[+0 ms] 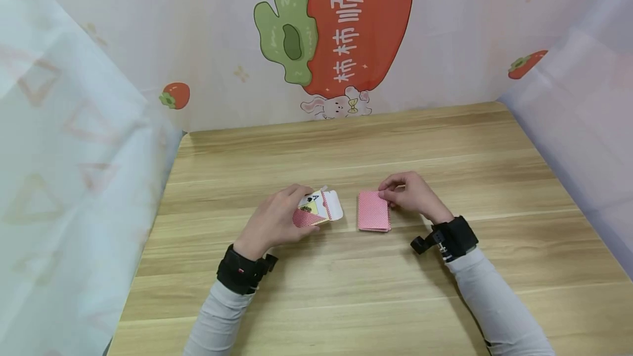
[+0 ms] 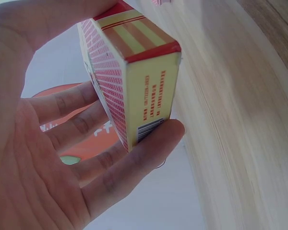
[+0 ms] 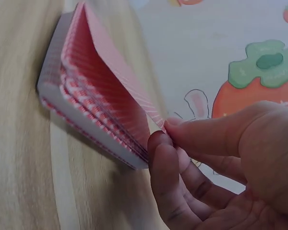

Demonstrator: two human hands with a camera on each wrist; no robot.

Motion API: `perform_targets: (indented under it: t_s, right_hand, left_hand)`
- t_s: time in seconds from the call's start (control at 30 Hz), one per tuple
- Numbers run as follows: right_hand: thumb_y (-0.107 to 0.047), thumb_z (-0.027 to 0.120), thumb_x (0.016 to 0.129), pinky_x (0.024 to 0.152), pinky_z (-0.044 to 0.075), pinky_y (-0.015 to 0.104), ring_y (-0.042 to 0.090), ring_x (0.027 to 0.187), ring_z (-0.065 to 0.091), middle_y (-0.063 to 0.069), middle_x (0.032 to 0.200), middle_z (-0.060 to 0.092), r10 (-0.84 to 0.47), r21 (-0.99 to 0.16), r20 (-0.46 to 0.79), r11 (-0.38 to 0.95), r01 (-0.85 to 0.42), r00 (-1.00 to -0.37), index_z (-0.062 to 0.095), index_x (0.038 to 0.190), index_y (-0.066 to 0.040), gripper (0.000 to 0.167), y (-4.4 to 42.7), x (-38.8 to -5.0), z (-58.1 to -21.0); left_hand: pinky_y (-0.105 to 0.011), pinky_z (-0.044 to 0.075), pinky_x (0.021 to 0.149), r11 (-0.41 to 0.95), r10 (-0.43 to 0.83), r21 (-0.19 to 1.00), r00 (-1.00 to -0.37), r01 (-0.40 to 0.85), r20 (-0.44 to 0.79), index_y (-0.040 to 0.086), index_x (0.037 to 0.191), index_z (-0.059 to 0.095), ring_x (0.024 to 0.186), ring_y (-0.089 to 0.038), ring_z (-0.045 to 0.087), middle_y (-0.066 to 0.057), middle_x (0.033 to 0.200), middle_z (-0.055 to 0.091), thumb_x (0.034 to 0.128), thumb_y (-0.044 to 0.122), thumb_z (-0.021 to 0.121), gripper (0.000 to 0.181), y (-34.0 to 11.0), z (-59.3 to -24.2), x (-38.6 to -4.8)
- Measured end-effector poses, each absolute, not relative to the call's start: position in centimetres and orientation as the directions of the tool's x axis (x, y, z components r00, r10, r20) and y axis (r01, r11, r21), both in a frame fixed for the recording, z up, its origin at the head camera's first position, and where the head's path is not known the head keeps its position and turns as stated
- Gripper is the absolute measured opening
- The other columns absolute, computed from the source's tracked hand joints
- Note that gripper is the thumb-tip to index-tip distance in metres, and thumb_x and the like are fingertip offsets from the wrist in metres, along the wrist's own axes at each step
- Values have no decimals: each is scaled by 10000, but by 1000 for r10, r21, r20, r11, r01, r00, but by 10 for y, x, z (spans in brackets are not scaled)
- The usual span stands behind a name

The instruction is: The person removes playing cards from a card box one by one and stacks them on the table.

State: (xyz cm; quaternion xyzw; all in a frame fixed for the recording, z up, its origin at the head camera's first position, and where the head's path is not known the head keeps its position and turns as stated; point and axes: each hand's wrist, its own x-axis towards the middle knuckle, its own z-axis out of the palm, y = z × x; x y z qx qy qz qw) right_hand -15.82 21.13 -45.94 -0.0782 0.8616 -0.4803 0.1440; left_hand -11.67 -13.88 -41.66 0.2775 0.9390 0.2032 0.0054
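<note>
My left hand (image 1: 278,217) grips a playing card box (image 1: 316,210) by its edges, a little left of the table's middle. The box's white flap stands open toward the right, and an ace of spades design shows on its face. In the left wrist view the yellow bottom of the box (image 2: 151,91) carries red print and a barcode. To the right lies a deck of red-patterned cards (image 1: 374,211) on the table. With thumb and index finger my right hand (image 1: 410,195) pinches the corner of the top card (image 3: 122,72), which is lifted off the deck (image 3: 93,120) on that side.
The wooden table (image 1: 321,301) has a patterned cloth (image 1: 217,32) hanging behind it and along both sides. Black camera straps sit on the left wrist (image 1: 242,269) and the right wrist (image 1: 455,238).
</note>
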Motion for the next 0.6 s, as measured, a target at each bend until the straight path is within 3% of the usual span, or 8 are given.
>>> perform_targets:
  t_s: [0.3,0.6]
  right_hand:
    - [-103,763,971,711,531,304,175,785,668,89,922,742,-273,-760,-74,638,-123,-959,793,1034,-42,93,207,-156,-459]
    - [-84,781,954,685,497,305,183,766,627,76,892,730,-279,-732,-51,664,-154,-959,790,987,-53,46,204,-155,-460]
  left_hand:
    - [-384,589,892,759,528,384,-842,526,110,119,1368,641,1064,-190,686,-50,1333,697,777,413,943,727,-139,-417,-117]
    - [-385,591,895,757,530,386,-841,527,107,111,1370,640,1070,-196,688,-59,1341,695,779,412,943,729,-139,-417,-118]
